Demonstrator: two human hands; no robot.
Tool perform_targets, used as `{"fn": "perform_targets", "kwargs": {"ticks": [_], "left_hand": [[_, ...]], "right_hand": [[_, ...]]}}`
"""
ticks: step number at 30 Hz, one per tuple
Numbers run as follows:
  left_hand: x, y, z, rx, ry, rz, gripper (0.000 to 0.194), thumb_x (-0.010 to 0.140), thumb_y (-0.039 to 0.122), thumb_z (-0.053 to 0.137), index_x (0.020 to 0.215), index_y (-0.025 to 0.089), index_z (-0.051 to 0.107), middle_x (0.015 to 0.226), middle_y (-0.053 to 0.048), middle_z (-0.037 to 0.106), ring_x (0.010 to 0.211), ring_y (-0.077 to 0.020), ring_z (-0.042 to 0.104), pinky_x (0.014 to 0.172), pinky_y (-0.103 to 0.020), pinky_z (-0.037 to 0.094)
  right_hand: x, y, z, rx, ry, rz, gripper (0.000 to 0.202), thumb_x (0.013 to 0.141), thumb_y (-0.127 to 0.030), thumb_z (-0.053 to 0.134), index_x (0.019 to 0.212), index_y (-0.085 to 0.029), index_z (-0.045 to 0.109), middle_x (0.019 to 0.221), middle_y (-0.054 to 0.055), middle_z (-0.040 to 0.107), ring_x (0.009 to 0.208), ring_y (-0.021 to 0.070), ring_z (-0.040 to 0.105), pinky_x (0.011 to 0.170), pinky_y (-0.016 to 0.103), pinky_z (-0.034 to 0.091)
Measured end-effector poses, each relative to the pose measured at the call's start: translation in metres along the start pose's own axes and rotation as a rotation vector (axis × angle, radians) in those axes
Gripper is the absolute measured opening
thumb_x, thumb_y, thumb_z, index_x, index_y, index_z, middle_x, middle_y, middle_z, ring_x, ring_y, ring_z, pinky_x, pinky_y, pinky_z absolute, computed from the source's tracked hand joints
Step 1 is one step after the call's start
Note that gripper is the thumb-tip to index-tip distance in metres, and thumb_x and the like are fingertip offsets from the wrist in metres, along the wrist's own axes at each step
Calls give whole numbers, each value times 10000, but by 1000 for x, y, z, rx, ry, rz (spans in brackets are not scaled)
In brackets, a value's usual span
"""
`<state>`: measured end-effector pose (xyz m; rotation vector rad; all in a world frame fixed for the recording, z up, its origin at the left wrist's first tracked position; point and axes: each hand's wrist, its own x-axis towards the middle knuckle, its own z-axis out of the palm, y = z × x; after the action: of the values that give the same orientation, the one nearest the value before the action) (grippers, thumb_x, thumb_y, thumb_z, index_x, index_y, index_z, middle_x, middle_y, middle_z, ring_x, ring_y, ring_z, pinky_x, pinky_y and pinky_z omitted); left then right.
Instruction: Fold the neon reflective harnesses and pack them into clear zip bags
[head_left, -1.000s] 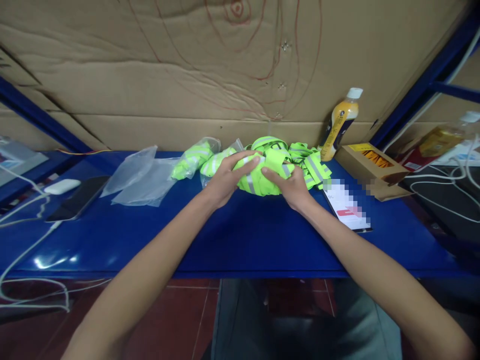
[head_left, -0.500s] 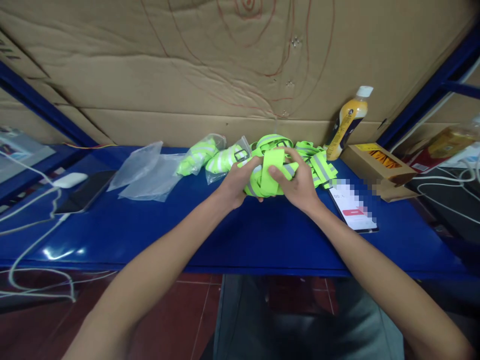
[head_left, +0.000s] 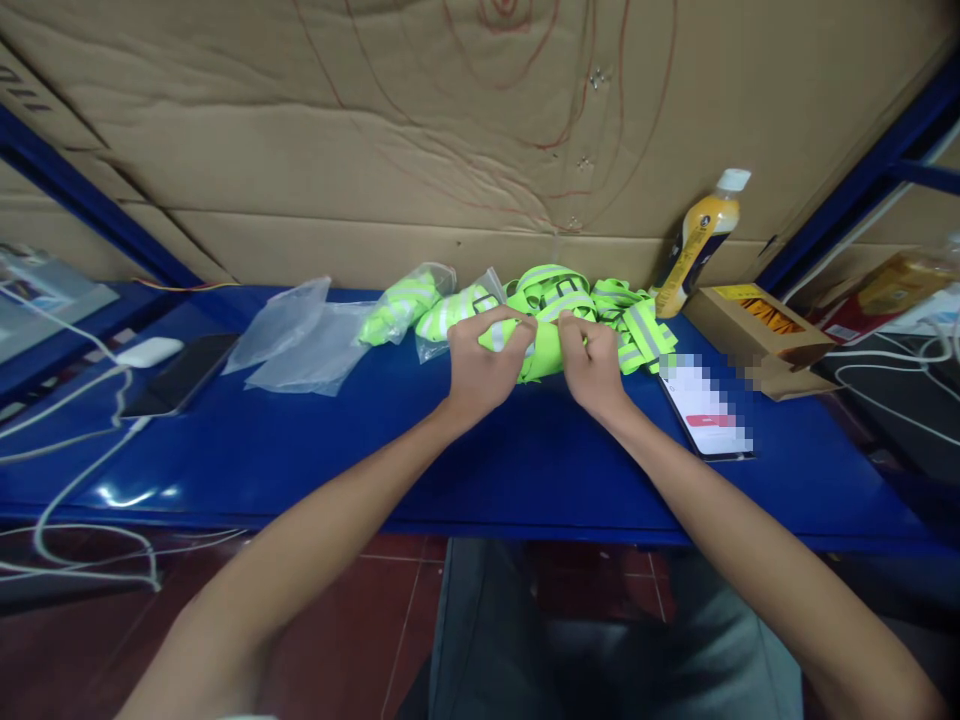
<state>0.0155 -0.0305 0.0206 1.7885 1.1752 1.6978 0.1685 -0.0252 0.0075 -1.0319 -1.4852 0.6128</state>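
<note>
Both hands are closed on a folded neon-yellow reflective strap [head_left: 541,356] with silver stripes. My left hand [head_left: 486,365] pinches its left side, and my right hand [head_left: 592,362] grips the right end between thumb and curled fingers. Right behind them lies a loose heap of the same reflective straps [head_left: 643,325], with a black buckle showing. To the left of the heap are two clear bags with folded straps inside, one bag [head_left: 405,305] farther left and another bag [head_left: 450,312] partly behind my left hand.
Flat clear plastic bags [head_left: 315,350] lie left on the blue table [head_left: 337,460]. Farther left are a dark phone [head_left: 184,375], a white case [head_left: 150,352] and white cables. At right stand a yellow bottle [head_left: 697,245], a cardboard box [head_left: 757,325] and a lit phone [head_left: 705,410].
My hands have turned over the folded strap, knuckles now facing up, with the fingers curled tighter around its two sides. The view has shifted slightly.
</note>
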Motion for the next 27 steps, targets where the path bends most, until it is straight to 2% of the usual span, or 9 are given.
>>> {"fn": "perform_targets", "kwargs": {"ticks": [2,5,11,13,17,19,21,24,27], "left_hand": [[-2,-1,-3,91,-25,189,190,932,334,672,833,203,767,837,-31,782,814,-201,718,832,-361,594],[-5,-9,-8,202,-98,413,180,947,364,677,925,207,763,896,-56,793,819,-215,731,822,-376,590],[-7,-36,-11,238,-377,622,341,866,422,737,1159,248,754,1011,-96,781,851,-267,751,789,-420,608],[-5,-37,-9,255,-379,695,449,865,401,717,1287,247,717,1061,-101,783,921,-285,752,846,-452,619],[-6,-27,-1,276,-205,763,540,864,328,709,1392,224,664,1153,-120,751,1191,-335,660,1066,-549,556],[-9,-21,3,290,-174,681,520,898,349,701,1400,216,664,1263,-146,711,1329,-356,585,1143,-576,496],[-11,-17,7,301,-199,538,518,970,402,656,1451,211,632,1379,-164,667,1402,-351,552,1177,-564,463],[-13,-13,11,253,-271,339,522,1053,469,583,1498,196,576,1424,-165,665,1351,-299,615,1162,-497,481],[-14,-12,14,167,-273,262,475,1054,507,596,1410,193,615,1363,-144,706,1292,-278,645,1137,-465,490]], "right_hand": [[0,3,5,229,-64,257,547,932,-661,636,610,-232,529,574,-2,532,586,173,574,609,343,593],[-1,6,8,502,-185,551,430,864,-631,723,764,-226,619,668,8,647,634,202,663,568,355,629],[-6,6,6,682,-344,762,445,783,-609,862,908,-219,689,734,15,721,598,180,667,433,268,520],[-6,4,7,639,-294,735,472,745,-625,893,816,-209,680,657,7,676,514,155,604,368,253,436],[-5,0,6,561,-76,534,487,709,-611,911,657,-206,646,539,-37,546,403,102,456,291,240,282],[-4,0,5,507,23,448,418,741,-569,888,679,-204,694,537,-46,543,394,90,419,295,239,263],[-2,3,2,424,110,369,322,793,-527,841,775,-213,772,624,-32,647,433,103,466,335,252,334],[0,7,-1,264,196,169,198,845,-436,798,866,-242,827,874,-3,803,725,188,706,651,334,606],[-1,6,-3,152,219,13,141,893,-382,763,872,-257,826,964,8,832,982,245,768,967,418,608]]}}
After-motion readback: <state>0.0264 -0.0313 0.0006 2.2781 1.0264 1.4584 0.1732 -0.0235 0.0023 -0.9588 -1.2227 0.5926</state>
